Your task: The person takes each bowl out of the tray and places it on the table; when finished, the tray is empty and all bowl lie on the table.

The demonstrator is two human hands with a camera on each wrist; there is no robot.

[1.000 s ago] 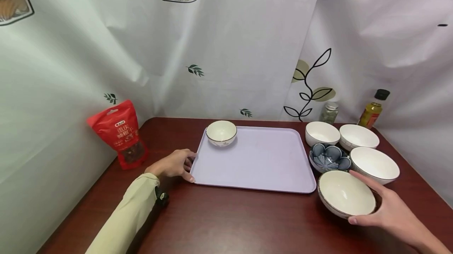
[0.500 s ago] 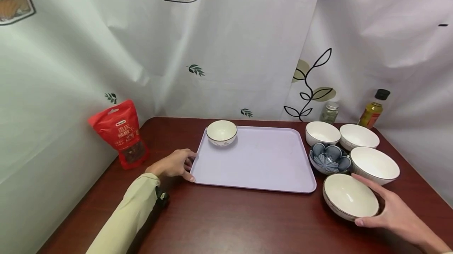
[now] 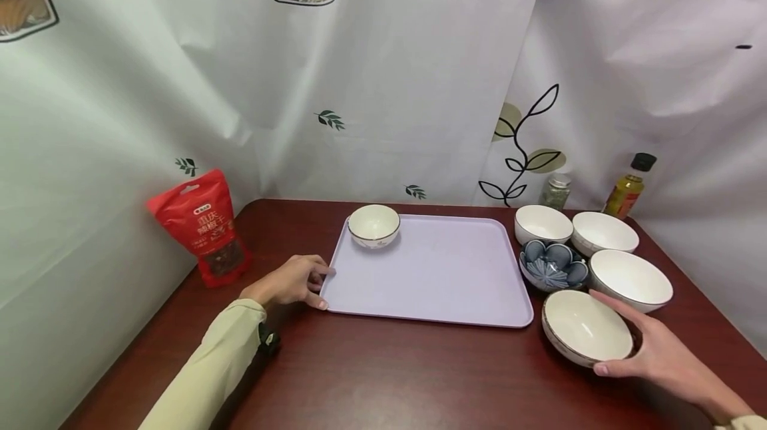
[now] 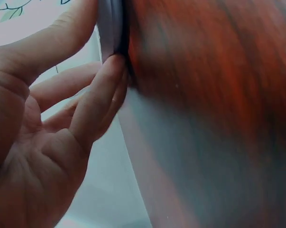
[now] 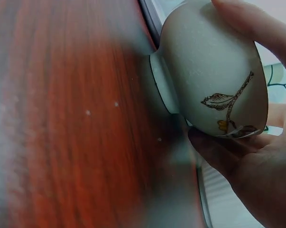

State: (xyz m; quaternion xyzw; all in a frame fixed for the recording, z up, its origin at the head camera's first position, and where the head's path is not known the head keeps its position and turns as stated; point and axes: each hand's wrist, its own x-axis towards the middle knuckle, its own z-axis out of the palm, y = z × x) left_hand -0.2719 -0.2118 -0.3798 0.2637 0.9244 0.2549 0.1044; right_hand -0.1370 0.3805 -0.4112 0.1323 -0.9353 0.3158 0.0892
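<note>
At the tray's near left corner, my left hand (image 3: pixel 295 281) holds the edge of the pale lilac tray (image 3: pixel 434 277). The left wrist view shows its fingertips right at the tray's rim (image 4: pixel 112 28). My right hand (image 3: pixel 665 349) grips a cream bowl (image 3: pixel 587 327), thumb on the near side and fingers on the far side. A brown leaf sprig decorates this bowl's outer wall (image 5: pixel 195 71) in the right wrist view, and its foot is close over the table. A smaller cream bowl with a dark rim (image 3: pixel 374 233) sits on the tray's far left corner.
Beyond the held bowl stand a blue petal-patterned bowl (image 3: pixel 552 269) and white bowls (image 3: pixel 543 223), (image 3: pixel 605 233), (image 3: pixel 631 278). A spice jar (image 3: pixel 555 192) and an oil bottle (image 3: pixel 626 192) are behind them. A red pouch (image 3: pixel 206 220) leans at the left wall.
My right hand and its bowl shifted slightly right and nearer, then back a little left and away. My left hand stays at the tray's corner; the tray stays put.
</note>
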